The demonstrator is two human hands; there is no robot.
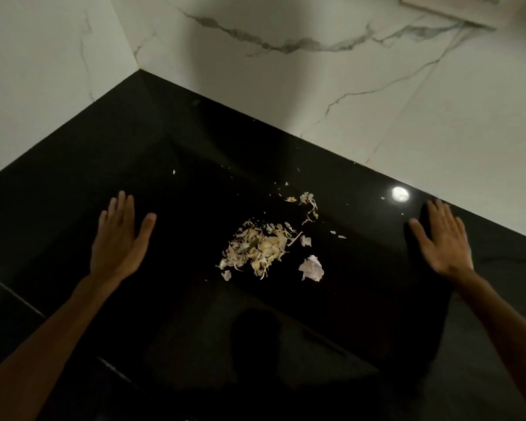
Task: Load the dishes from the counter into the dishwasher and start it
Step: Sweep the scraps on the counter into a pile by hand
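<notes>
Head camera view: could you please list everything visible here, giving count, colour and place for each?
Counter: one, glossy black, filling the corner under the walls.
Walls: two, white marble with grey veins, meeting at the back left.
Pile of food scraps: one, pale yellow-white, mid-counter.
Smaller scraps: a few, pale, behind and right of the pile.
Crumpled scrap: one, white, right of the pile.
Light reflection: one, white, on the counter at right.
Left hand: fingers straight, left of the pile.
Right hand: fingers straight, at right.

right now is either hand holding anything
No, the left hand and right hand are both flat and open, either side of the scraps.
</notes>
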